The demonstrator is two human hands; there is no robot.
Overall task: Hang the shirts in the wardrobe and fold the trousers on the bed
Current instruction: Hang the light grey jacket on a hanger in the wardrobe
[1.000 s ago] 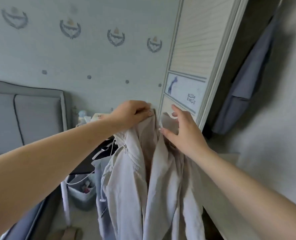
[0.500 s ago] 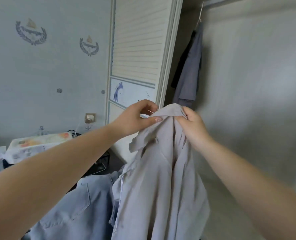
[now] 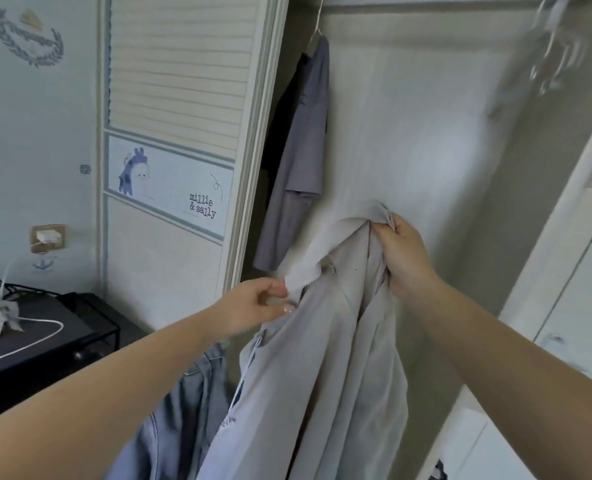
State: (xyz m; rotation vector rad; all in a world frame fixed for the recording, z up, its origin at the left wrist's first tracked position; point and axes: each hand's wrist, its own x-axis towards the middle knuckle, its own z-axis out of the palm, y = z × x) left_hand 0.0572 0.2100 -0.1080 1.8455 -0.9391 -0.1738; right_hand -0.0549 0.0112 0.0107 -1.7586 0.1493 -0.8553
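Both hands held the pale shirt [image 3: 322, 358] before the open wardrobe [image 3: 409, 133]: left hand [image 3: 253, 306] pinching its collar, right hand [image 3: 403, 252] gripping the bunched top. Hanging step; next likely needed a hanger [image 3: 554, 60] from the rail.

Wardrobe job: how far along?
Done: one grey shirt hangs on the rail. In hand: left hand and right hand grip a beige shirt, not yet hung. Left: a blue garment hangs below; trousers and bed not visible.
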